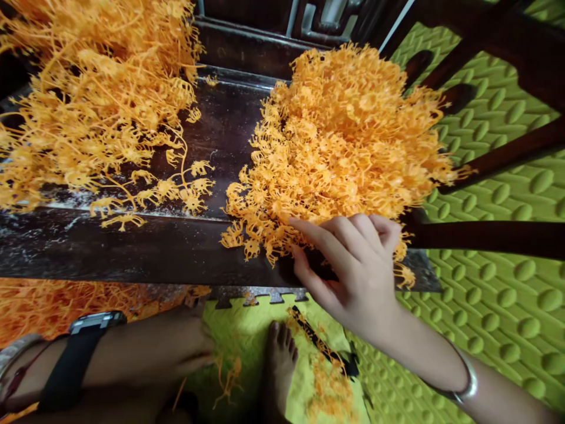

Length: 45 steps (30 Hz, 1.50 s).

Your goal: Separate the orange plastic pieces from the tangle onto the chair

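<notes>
A dark wooden surface (238, 135), dusted with pale specks, crosses the frame, with green foam matting (498, 306) at right and lower centre. It carries two piles of spidery orange plastic pieces: a left pile (101, 100) at upper left, many of its pieces on stems, and a right pile (344, 135) right of centre. One more orange heap (66, 300) lies at lower left. One bare foot (280, 359) shows at lower centre. The right hand (362, 277) touches the right pile's lower edge, thumb and forefinger apart; whether its grip pinches a piece I cannot tell. The left hand (189, 335), lower left, is blurred, its grip unclear
</notes>
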{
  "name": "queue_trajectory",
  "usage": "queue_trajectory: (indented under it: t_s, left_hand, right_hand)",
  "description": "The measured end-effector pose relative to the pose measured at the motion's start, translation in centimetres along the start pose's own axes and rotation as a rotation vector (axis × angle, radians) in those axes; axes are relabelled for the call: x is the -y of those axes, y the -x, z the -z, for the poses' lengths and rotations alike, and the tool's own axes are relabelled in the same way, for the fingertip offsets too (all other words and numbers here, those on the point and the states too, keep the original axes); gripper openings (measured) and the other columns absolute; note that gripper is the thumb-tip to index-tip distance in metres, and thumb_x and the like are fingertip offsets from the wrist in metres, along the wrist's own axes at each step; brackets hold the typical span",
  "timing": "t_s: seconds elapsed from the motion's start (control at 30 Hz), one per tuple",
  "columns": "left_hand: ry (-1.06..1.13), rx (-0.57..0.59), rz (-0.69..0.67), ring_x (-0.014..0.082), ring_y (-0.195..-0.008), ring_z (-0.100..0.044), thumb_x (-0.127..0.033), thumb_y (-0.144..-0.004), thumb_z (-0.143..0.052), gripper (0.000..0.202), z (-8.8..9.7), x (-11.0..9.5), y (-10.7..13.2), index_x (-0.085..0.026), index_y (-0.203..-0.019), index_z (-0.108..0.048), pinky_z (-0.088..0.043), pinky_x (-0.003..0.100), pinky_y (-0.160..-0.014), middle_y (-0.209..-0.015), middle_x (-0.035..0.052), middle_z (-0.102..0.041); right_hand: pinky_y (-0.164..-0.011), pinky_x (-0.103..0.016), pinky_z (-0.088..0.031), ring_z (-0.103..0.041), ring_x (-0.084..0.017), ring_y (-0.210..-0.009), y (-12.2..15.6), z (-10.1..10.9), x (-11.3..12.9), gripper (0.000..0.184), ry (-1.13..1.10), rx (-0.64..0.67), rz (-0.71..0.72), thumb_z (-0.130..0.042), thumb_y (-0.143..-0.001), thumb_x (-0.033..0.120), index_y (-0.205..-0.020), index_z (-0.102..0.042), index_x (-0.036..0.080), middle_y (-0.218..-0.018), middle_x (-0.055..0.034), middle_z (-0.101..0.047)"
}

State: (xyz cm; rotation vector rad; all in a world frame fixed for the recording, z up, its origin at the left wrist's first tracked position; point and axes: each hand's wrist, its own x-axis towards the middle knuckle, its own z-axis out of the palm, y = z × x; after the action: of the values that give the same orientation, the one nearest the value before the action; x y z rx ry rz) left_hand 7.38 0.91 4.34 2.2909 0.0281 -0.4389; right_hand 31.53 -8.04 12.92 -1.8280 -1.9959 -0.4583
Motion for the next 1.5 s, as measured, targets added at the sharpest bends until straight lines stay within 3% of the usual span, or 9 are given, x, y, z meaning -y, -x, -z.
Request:
queue_trajectory:
  t_s: [0.2, 0.33, 0.43, 0.57, 0.87, 1.07, 1.27, 1.4, 1.5]
  left_hand:
    - [-0.029, -0.003, -0.147, 0.0146, -0.071, -0.061, -0.024, -0.098, -0.038, 0.023, 3.2, -3.1, -0.5, -0.021, -0.084, -0.056, -0.042, 0.026, -0.065, -0.077, -0.0012, -0.064]
    - [-0.178, -0.264, -0.305, 0.0162, -0.096, -0.06, -0.02, -0.098, -0.039, 0.021, 5.1, -4.9, -0.9, -0.019, -0.096, -0.06, -0.044, 0.025, -0.09, -0.097, 0.0023, -0.067]
    - [-0.413, -0.555, -0.355, 0.0203, -0.134, -0.035, -0.019, -0.097, -0.043, 0.019, 5.9, -5.5, -1.6, -0.016, -0.102, -0.061, -0.016, 0.032, -0.119, -0.133, 0.0066, -0.055]
    - [-0.498, -0.681, -0.174, 0.0321, -0.143, -0.016, -0.024, -0.096, -0.044, 0.023, 6.3, -5.3, -2.8, -0.016, -0.08, -0.059, 0.004, 0.056, -0.116, -0.147, 0.0081, -0.041]
    - [-0.425, -0.657, -0.067, 0.0322, -0.143, -0.019, -0.03, -0.098, -0.039, 0.031, 7.2, -5.4, -2.7, -0.018, -0.076, -0.058, 0.005, 0.062, -0.112, -0.144, 0.0094, -0.045]
    - [-0.381, -0.672, -0.084, 0.0285, -0.143, -0.019, -0.029, -0.097, -0.041, 0.03, 7.4, -5.8, -2.5, -0.019, -0.075, -0.058, 0.006, 0.057, -0.113, -0.146, 0.0062, -0.043]
    - [-0.301, -0.682, -0.103, 0.0278, -0.143, -0.018, -0.025, -0.096, -0.043, 0.025, 7.1, -6.1, -1.5, -0.02, -0.079, -0.061, -0.001, 0.056, -0.116, -0.152, 0.0056, -0.033]
    - [-0.355, -0.436, -0.333, 0.0208, -0.141, -0.026, -0.02, -0.094, -0.047, 0.017, 7.2, -6.1, -0.1, -0.024, -0.089, -0.064, -0.017, 0.04, -0.119, -0.152, -0.0029, -0.034]
    - [-0.458, -0.287, -0.394, 0.016, -0.137, -0.034, -0.012, -0.092, -0.048, 0.022, 6.9, -5.7, 0.4, -0.026, -0.101, -0.063, -0.016, 0.035, -0.12, -0.148, -0.0052, -0.041]
  right_hand:
    - [-0.077, -0.038, -0.029, -0.047, -0.017, -0.074, -1.0, -0.7, -0.1, 0.01, 0.045, -0.009, 0.037, -0.058, -0.089, 0.025, -0.095, -0.066, 0.02, -0.077, -0.0016, -0.058]
    - [-0.078, -0.037, -0.029, -0.049, -0.017, -0.076, -2.2, -0.6, -0.1, 0.014, 0.054, -0.019, 0.031, -0.057, -0.09, 0.026, -0.078, -0.063, 0.022, -0.076, -0.0008, -0.057]
    - [-0.078, -0.038, -0.03, -0.052, -0.018, -0.08, -3.2, 0.3, -0.4, 0.009, 0.064, -0.102, -0.001, -0.059, -0.089, 0.025, -0.081, -0.062, 0.023, -0.08, -0.0009, -0.06]
    - [-0.08, -0.041, -0.031, -0.056, -0.019, -0.08, -4.1, 1.9, -0.7, 0.005, 0.018, -0.165, -0.034, -0.059, -0.088, 0.021, -0.083, -0.057, 0.021, -0.082, -0.0014, -0.063]
    - [-0.058, -0.029, -0.043, -0.054, -0.011, -0.061, -3.7, 1.6, -1.3, 0.009, -0.35, -0.048, -0.183, -0.039, -0.094, 0.013, -0.1, -0.041, 0.02, -0.077, 0.0004, -0.056]
    - [-0.06, -0.027, -0.046, -0.052, -0.008, -0.065, -4.9, 1.6, -3.2, 0.028, -0.56, -0.196, -0.304, -0.037, -0.092, 0.005, -0.112, -0.049, 0.019, -0.104, -0.0053, -0.06]
    - [-0.065, -0.029, -0.038, -0.049, -0.012, -0.073, -5.7, 1.3, -4.3, 0.025, -0.033, -0.157, 0.005, -0.039, -0.085, 0.003, -0.079, -0.06, 0.013, -0.077, -0.0025, -0.051]
    - [-0.065, -0.034, -0.036, -0.048, -0.018, -0.074, -4.9, 0.2, -4.7, 0.013, 0.241, 0.176, 0.223, -0.045, -0.084, 0.015, -0.078, -0.056, 0.014, -0.075, -0.0051, -0.052]
    - [-0.07, -0.038, -0.038, -0.048, -0.02, -0.076, -4.6, 1.2, -5.0, 0.002, 0.162, 0.128, 0.17, -0.051, -0.078, 0.019, -0.08, -0.051, 0.017, -0.078, -0.0049, -0.053]
